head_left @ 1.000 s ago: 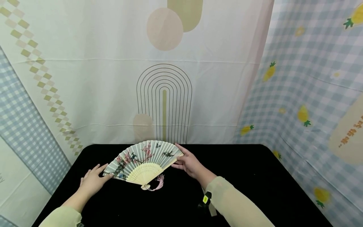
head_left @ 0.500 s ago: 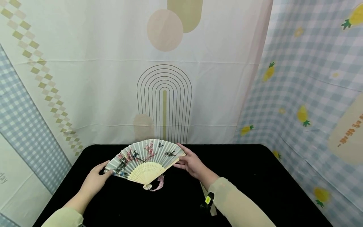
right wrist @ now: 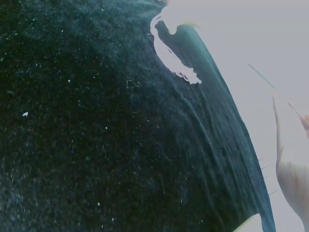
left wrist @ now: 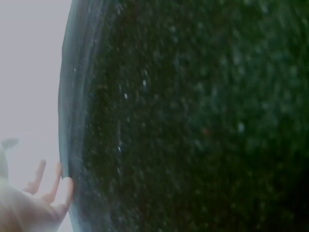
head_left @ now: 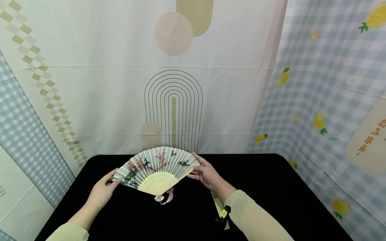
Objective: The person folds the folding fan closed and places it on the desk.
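Note:
A folding fan is spread out in the head view, its pale pleated leaf painted with pink blossoms, a bird and a butterfly. Cream ribs meet at a pivot nearest the person, where a pink tassel hangs. My left hand pinches the fan's left end between thumb and fingers. At the opposite end, my right hand grips the outer rib, index finger stretched along the leaf's upper corner. The left wrist view catches only part of the left hand. In the right wrist view the tassel shows beside washed-out brightness.
A black cloth-covered table lies below the fan. Under my right forearm a pale strip-like thing is partly hidden. Behind the table hangs a white patterned curtain; a blue checked curtain closes off the right side.
The fan has shifted slightly to the right along with my right hand. My left hand's fingers, more spread before, have come together at the fan's left end.

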{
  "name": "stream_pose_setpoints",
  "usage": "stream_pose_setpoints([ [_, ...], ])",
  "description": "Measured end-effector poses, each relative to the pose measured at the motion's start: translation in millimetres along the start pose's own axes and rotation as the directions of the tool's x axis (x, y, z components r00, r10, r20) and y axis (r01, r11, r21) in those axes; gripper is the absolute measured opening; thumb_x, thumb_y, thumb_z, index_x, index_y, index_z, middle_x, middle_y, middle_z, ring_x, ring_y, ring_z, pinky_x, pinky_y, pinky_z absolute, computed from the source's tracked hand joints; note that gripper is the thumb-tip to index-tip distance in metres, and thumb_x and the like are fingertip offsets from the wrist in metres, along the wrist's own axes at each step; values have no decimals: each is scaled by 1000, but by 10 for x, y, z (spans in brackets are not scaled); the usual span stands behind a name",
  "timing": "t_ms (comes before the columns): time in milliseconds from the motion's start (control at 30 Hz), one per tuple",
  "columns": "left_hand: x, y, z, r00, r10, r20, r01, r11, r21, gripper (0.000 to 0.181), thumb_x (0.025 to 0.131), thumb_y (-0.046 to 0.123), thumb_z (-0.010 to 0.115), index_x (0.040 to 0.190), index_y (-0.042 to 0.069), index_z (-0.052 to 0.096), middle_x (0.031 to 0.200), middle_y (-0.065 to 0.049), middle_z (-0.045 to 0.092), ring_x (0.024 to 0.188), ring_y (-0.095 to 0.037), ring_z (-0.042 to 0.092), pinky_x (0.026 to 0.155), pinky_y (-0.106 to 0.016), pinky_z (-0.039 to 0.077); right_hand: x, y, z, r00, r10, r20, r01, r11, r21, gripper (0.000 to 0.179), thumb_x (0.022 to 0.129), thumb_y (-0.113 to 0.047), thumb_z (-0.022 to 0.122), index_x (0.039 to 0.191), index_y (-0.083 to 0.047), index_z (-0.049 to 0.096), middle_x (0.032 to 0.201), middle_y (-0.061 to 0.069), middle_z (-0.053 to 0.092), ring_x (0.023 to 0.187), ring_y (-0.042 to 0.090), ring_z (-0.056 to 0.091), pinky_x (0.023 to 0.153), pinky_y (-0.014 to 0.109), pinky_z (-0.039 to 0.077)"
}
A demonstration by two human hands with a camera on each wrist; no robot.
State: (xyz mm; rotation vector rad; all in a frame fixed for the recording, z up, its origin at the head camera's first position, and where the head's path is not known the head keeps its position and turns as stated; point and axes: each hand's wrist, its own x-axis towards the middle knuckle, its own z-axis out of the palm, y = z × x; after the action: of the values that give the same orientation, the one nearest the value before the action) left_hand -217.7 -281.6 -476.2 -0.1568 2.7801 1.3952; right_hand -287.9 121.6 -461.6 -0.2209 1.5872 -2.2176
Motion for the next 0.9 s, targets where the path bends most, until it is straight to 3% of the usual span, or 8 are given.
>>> stream_pose_setpoints([
  [133, -9, 30, 28, 1000, 19, -11, -20, 1000, -18, 72, 102, 49, 51, 159, 15, 24, 141, -28, 47, 118, -41, 56, 85, -48, 54, -34, -25, -12, 1000, -4, -7, 4, 1000, -6, 63, 104, 3, 38, 159, -24, 24, 157, 19, 33, 127, 34, 54, 92, 41, 55],
  [367, -64, 174, 61, 1000, 19, -18, -22, 991, -134, 67, 104, 37, 53, 160, 18, 22, 125, -25, 58, 98, -24, 69, 81, -38, 58, -86, -67, -84, 1000, -7, -7, 7, 1000, 22, 64, 104, 4, 37, 159, -25, 25, 158, 19, 29, 127, 35, 54, 94, 45, 53],
  [433, -74, 221, 70, 999, 26, -25, -30, 987, -155, 66, 104, 37, 53, 160, 19, 22, 123, -24, 60, 97, -22, 69, 81, -37, 58, -111, -78, -111, 1000, -2, -21, 3, 1000, 28, 65, 104, 5, 38, 159, -25, 24, 158, 19, 30, 121, 31, 60, 95, 45, 53],
  [500, -82, 261, 82, 999, 34, -30, -39, 983, -178, 67, 103, 37, 54, 160, 20, 22, 125, -24, 60, 97, -21, 70, 81, -36, 58, -142, -94, -135, 999, 5, -43, -4, 999, 33, 64, 103, 5, 39, 159, -25, 26, 156, 21, 29, 104, 22, 66, 95, 45, 53],
  [600, -100, 316, 106, 999, 41, -34, -48, 973, -226, 66, 103, 36, 55, 160, 23, 23, 131, -25, 58, 99, -20, 70, 82, -34, 58, -190, -115, -171, 998, -3, -59, 4, 1000, 30, 65, 103, 4, 40, 159, -25, 26, 153, 21, 30, 91, 16, 66, 95, 44, 53],
  [667, -115, 359, 127, 998, 47, -46, -57, 964, -259, 64, 104, 33, 55, 159, 23, 24, 134, -26, 56, 98, -19, 71, 82, -33, 58, -218, -129, -195, 998, -14, -59, 16, 999, 30, 64, 103, 4, 40, 159, -25, 27, 153, 21, 30, 94, 18, 66, 95, 44, 54],
  [767, -145, 429, 166, 997, 48, -68, -66, 951, -301, 62, 104, 31, 55, 158, 23, 27, 134, -26, 56, 99, -19, 71, 82, -32, 58, -257, -146, -240, 998, -37, -47, 38, 999, 21, 65, 103, 4, 39, 159, -25, 25, 156, 19, 32, 113, 26, 64, 94, 44, 54],
  [900, -179, 518, 225, 995, 42, -93, -72, 937, -342, 59, 104, 29, 55, 157, 24, 30, 132, -24, 59, 97, -17, 71, 81, -28, 58, -299, -160, -302, 998, -39, -51, 40, 999, 16, 64, 104, 4, 40, 159, -26, 26, 142, 17, 47, 110, 24, 65, 95, 44, 53],
])
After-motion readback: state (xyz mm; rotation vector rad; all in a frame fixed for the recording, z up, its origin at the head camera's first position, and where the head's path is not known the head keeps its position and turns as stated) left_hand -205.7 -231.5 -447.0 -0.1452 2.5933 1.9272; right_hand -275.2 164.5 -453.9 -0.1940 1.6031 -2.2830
